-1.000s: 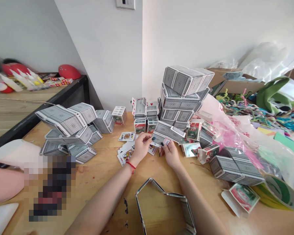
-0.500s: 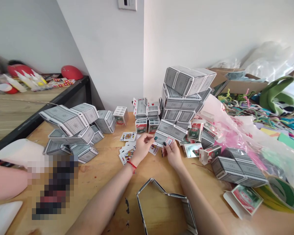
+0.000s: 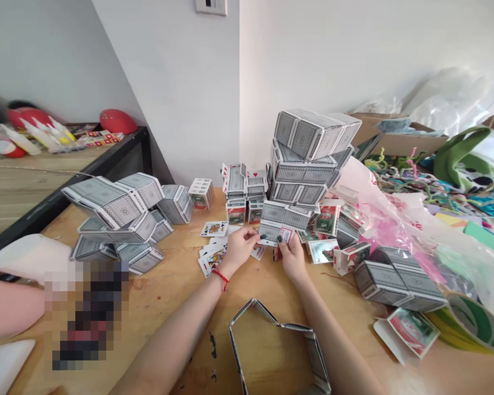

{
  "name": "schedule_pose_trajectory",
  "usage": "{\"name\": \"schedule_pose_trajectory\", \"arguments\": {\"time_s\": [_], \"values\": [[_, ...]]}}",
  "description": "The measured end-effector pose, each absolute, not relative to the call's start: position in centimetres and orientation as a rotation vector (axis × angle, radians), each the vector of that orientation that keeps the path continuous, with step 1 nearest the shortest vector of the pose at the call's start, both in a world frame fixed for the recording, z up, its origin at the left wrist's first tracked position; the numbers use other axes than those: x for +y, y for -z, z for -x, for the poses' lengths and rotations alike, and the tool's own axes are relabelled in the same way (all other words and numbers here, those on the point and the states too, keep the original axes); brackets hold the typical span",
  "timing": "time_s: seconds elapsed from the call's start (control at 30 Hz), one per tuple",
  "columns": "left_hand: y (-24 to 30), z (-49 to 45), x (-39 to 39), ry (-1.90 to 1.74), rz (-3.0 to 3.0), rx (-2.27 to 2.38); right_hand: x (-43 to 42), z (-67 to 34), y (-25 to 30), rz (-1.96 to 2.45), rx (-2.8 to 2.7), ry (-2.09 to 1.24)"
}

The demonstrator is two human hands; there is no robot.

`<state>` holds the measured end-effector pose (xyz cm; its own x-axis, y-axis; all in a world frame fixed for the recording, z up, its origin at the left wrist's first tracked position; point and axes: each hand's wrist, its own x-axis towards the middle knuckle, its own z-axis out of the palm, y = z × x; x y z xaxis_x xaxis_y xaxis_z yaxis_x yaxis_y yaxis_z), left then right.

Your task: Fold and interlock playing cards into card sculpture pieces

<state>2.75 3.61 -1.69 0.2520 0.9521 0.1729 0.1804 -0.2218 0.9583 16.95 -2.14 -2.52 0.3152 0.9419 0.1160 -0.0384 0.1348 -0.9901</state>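
Note:
My left hand (image 3: 237, 249) and my right hand (image 3: 292, 258) both pinch a strip of joined grey-backed playing cards (image 3: 286, 219) at its near edge, over the wooden table (image 3: 168, 296). The strip leans against a tall stack of card-built blocks (image 3: 308, 156). Loose face-up cards (image 3: 212, 252) lie just left of my left hand, which wears a red string at the wrist. A hexagon-like ring of cards (image 3: 278, 351) lies flat between my forearms.
Another pile of card blocks (image 3: 117, 216) sits at the left. Small card packs (image 3: 241, 195) stand by the wall. Card boxes (image 3: 407, 326), a tape roll (image 3: 473, 323) and pink plastic clutter fill the right. Another person's arm (image 3: 8, 310) rests at the far left.
The card strip has swung down and closer to the tall stack, now more level. Both hands kept their grip and shifted slightly right.

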Motion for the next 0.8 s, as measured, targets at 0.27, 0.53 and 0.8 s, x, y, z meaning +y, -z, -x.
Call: {"name": "schedule_pose_trajectory", "arguments": {"time_s": [0.27, 0.53, 0.8], "values": [[0.8, -2.6, 3.0, -0.95, -1.87, 1.09, -2.2, -17.3, 2.3, 1.301, -0.982, -0.846], [1.2, -2.9, 2.8, -1.024, -1.719, 0.959, -2.2, -17.4, 2.5, 1.356, -0.987, -0.803], [0.4, -3.4, 2.5, -1.114, -1.643, 0.843, -2.6, -16.7, 2.4, 1.356, -1.205, -0.913]]}}
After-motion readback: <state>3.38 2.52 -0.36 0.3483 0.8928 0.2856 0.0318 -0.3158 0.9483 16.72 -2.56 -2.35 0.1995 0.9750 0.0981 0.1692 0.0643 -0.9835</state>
